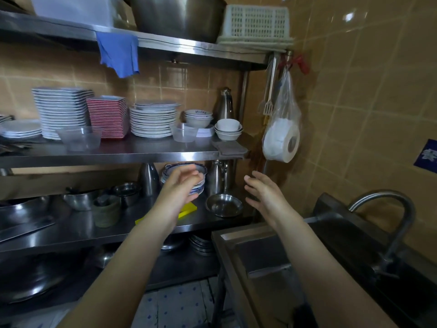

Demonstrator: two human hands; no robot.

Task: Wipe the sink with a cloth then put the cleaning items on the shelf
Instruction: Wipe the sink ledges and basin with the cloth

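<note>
Evidently neither hand is holding anything. The left grip [182, 185] is hovering wide, with its fingers loosely spread, in front of the stack of blue-patterned plates [202, 172] at the back of the lower shelf [71, 235]. The right grip [262, 192] is hanging just as wide beside it, palm turned inward and touching nothing.

The folded grey cloth [230, 149] is lying at the right end of the middle shelf [142, 152], slightly overhanging the front edge, just in front of the stacked white bowls [228, 131]. A flat yellow pad [188, 207], probably a sponge, is lying near the front edge of the lower shelf, partly hidden by the left forearm. The sink [227, 233] is sitting low at the right, below the faucet [390, 209]; whether it is wet or wiped I cannot tell.

With both items resting on shelves, the person is judged to be either just finishing the putting-away or only starting to fetch the cloth. If the latter, the next move is calling for the right grip to rise to the overhanging corner and pinch it without nudging the bowls.
</note>
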